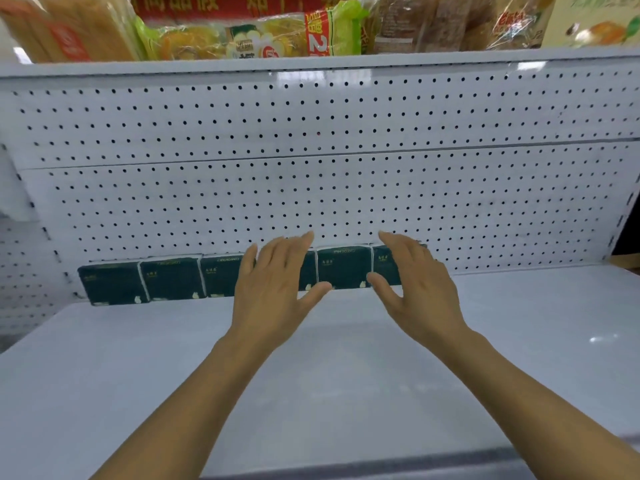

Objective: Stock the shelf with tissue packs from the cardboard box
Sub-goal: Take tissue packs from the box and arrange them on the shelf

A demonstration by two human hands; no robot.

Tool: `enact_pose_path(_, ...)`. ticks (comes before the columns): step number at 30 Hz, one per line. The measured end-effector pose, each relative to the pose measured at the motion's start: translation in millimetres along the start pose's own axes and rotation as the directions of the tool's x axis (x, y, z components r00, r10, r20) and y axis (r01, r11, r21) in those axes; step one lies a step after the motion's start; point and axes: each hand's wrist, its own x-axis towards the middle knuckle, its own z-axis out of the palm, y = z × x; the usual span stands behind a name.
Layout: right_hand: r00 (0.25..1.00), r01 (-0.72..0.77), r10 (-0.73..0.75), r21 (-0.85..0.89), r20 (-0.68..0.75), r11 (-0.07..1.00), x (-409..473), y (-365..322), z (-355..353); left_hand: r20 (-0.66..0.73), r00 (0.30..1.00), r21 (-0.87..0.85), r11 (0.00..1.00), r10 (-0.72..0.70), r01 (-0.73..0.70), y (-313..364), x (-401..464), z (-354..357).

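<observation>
Tissue packs (221, 277): dark green, glossy, soft rectangular, print too small to read; rowed upright along back of smooth white shelf (173, 358), against perforated metal panel (311, 188). Left hand (273, 292) and right hand (415, 289) spread flat before row, gripping nothing.

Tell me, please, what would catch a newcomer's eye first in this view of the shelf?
First, the two bare hands, left hand and right hand, fingers spread in mid-frame over a row of dark green tissue packs. The packs stand side by side against the white pegboard back panel, at the rear of a white shelf. Above, yellow and red snack bags crowd the upper shelf.
</observation>
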Motion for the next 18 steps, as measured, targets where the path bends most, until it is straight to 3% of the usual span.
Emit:
enact_pose_path(7, 0.996, 0.087, -0.087, 0.082, -0.009, 0.993, -35, -56, -5, -0.087, 0.993, 0.047, 0.995, -0.082, 0.086, -3, -64, -44)
enact_pose_path(18, 0.944, 0.301, -0.31, 0.094, 0.111, 0.949, -65, -169, 20, -0.032, 0.973, 0.249, 0.941, -0.228, 0.229, -60, -164, -116)
